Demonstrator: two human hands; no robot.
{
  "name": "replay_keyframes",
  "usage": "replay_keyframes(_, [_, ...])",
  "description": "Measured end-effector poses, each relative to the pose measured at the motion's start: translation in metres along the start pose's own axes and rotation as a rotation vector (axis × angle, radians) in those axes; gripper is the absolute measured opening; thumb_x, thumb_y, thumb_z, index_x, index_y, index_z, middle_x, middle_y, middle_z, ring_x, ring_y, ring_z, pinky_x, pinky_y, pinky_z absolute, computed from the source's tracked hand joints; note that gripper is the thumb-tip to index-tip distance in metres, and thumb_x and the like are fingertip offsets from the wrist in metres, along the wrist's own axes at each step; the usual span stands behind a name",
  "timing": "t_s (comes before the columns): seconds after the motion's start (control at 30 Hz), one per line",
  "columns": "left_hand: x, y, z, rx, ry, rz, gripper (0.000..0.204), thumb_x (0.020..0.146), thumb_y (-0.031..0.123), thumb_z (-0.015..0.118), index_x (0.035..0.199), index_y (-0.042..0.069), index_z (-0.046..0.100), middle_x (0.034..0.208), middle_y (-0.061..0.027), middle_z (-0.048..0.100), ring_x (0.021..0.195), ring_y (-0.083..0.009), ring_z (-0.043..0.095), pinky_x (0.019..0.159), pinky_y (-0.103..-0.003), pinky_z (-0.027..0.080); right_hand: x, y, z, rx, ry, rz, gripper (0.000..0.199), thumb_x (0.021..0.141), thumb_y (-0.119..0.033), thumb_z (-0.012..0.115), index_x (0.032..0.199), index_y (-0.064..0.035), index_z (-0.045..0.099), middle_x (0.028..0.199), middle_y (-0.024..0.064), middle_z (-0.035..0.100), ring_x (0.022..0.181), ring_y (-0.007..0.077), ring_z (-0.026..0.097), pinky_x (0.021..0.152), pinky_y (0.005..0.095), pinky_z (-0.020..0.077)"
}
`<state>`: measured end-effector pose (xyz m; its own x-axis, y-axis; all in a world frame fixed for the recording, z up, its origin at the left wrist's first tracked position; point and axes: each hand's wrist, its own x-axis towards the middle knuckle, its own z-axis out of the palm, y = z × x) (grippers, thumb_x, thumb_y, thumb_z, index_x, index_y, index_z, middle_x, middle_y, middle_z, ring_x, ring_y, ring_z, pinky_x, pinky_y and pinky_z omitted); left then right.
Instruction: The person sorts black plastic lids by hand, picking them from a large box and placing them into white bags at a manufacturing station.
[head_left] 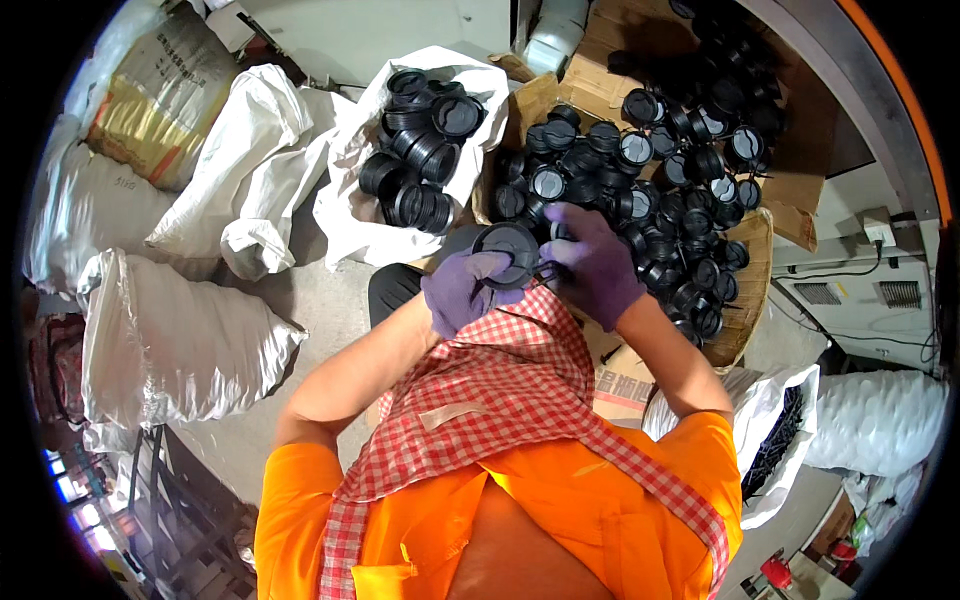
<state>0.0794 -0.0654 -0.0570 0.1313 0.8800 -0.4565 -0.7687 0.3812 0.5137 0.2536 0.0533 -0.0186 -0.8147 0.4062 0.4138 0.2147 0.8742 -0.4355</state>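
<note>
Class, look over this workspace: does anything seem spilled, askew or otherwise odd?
Nothing looks clearly damaged. The black round parts in the open cardboard box lie jumbled at all angles, untidy beside the stacked rows in the white sack to its left.

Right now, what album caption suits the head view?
Purple-gloved left hand holds a round black cap, right hand close beside it, before heaped black caps.

The round black plastic piece (508,250) sits in my left hand (466,290), circular face turned up, just beside my right hand (594,264).
</note>
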Motion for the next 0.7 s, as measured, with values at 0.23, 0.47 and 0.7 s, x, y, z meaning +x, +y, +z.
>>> replay_keyframes(0.23, [-0.033, 0.012, 0.014, 1.24, 0.376, 0.686, 0.034, 0.082, 0.017, 0.059, 0.114, 0.007, 0.052, 0.088, -0.0118, 0.064, 0.08, -0.0226, 0.064, 0.068, -0.033, 0.05, 0.014, -0.004, 0.03, 0.393, -0.385, 0.363, 0.027, 0.072, -0.029, 0.065, 0.084, -0.0056, 0.06, 0.077, 0.0176, 0.061, 0.074, 0.0346, 0.061, 0.065, 0.0394, 0.0481])
replay_keyframes(0.47, [-0.061, 0.023, -0.007, 0.664, -0.121, 0.491, 0.025, 0.079, 0.008, 0.054, 0.101, -0.004, 0.055, 0.084, -0.0118, 0.06, 0.076, -0.0232, 0.06, 0.072, -0.032, 0.05, 0.015, -0.022, 0.001, 1.365, -0.996, 0.365, 0.02, 0.072, -0.019, 0.074, 0.079, -0.0042, 0.064, 0.071, 0.0009, 0.061, 0.064, 0.0094, 0.056, 0.058, 0.025, 0.0454])
replay_keyframes(0.7, [-0.045, 0.003, 0.015, 0.443, -0.233, 0.421, 0.041, 0.081, 0.002, 0.058, 0.12, 0.0, 0.046, 0.122, -0.0099, 0.048, 0.106, -0.0164, 0.051, 0.089, -0.029, 0.043, 0.009, -0.005, 0.042, 1.67, -0.243, 0.151, 0.017, 0.072, -0.014, 0.059, 0.084, -0.0018, 0.062, 0.086, 0.0082, 0.062, 0.086, 0.0175, 0.057, 0.083, 0.031, 0.044])
